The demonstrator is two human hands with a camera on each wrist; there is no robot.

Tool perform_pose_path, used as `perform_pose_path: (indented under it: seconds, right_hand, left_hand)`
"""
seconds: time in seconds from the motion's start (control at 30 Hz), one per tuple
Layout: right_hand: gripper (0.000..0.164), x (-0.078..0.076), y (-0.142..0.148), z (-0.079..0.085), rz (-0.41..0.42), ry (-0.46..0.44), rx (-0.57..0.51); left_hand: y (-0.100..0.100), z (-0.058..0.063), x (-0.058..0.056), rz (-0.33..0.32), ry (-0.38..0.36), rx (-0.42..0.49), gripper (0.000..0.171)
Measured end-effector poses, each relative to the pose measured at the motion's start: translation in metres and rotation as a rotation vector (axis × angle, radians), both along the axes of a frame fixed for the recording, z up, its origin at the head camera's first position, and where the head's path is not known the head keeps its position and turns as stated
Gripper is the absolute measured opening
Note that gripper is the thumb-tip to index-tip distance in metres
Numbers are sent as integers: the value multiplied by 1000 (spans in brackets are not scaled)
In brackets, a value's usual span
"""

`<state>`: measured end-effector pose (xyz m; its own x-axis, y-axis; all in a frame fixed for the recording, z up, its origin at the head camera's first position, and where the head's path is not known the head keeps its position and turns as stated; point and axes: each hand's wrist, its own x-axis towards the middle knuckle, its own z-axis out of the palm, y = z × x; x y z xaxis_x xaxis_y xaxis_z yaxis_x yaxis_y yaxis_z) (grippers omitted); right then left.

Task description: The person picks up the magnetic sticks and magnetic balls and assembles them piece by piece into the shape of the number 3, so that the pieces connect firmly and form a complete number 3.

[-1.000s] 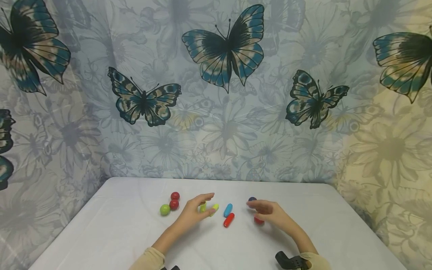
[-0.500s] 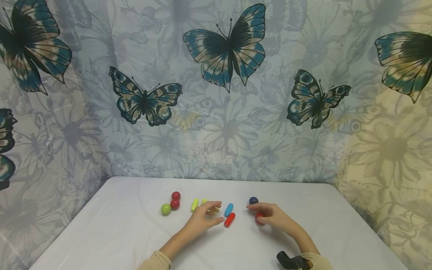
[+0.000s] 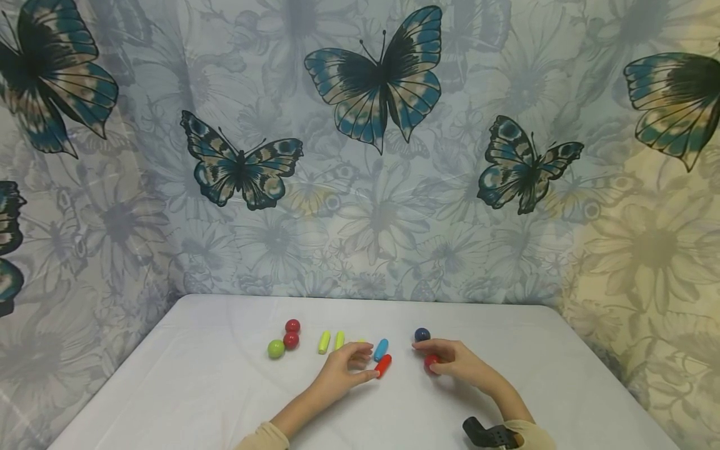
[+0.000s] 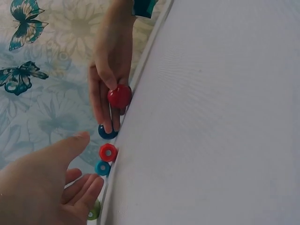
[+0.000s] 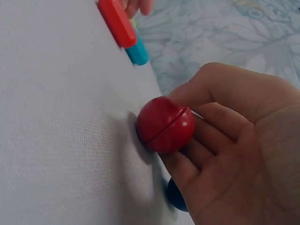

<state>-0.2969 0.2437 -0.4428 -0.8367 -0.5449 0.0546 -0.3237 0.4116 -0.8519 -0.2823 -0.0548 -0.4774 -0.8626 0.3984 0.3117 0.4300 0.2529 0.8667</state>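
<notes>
My left hand (image 3: pixel 336 372) reaches over the table, thumb and fingers apart, around the near side of a red hexagonal rod (image 3: pixel 384 365). Its thumb tip appears to meet the rod's lower end. A blue rod (image 3: pixel 381 349) lies just behind the red one; both show holes in their ends in the left wrist view. My right hand (image 5: pixel 239 126) holds a glossy red ball (image 5: pixel 165 125) with a seam line, its thumb on one side and fingers behind. The ball sits at the table surface. A dark blue ball (image 3: pixel 422 335) is close beyond the right fingertips, partly hidden.
Yellow-green rods (image 3: pixel 324 342) lie left of centre, one mostly hidden behind the left hand. Farther left, two red balls (image 3: pixel 291 340) and a green ball (image 3: pixel 275 349) form a cluster. The white table (image 3: pixel 185 387) ends at a butterfly-patterned backdrop (image 3: pixel 377 237).
My left hand has moved right and slightly nearer me, from the yellow-green rods to the red rod. My right thumb has come onto the red ball.
</notes>
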Motion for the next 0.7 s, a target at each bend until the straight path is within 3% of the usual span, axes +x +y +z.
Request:
perform_pose_path:
  seconds: [0.3, 0.5, 0.7]
  right_hand:
    - [46, 0, 3, -3, 7, -5, -11]
    - [44, 0, 5, -5, -5, -3, -38]
    - [43, -1, 5, -5, 38, 3, -64]
  left_hand:
    - [6, -6, 2, 48, -11, 1, 51]
    - [9, -8, 3, 55, 22, -9, 48]
    - [11, -9, 5, 55, 66, -16, 46]
